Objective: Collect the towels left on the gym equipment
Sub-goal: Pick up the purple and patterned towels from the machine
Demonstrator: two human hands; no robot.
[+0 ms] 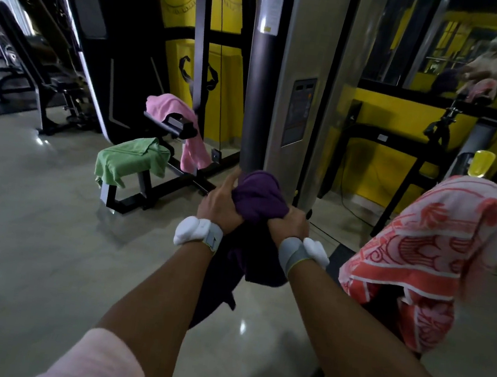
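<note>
Left hand (221,205) and right hand (287,224) both clenched on bunched purple towel (258,197). Green towel (130,159) draped bench; pink towel (182,127) behind; red towel (422,241) right.

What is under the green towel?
The green towel drapes over a low bench; its dark frame and legs show below. The seat top is covered, so anything lying on it cannot be seen.

Occlusions, relative to the purple towel (258,199):
Its bunched folds cover most fingers of both hands; its tail drops behind the forearms. Right of it, red patterned towel (430,248) hides its support. Mirror reflection above-right is blurred.
</note>
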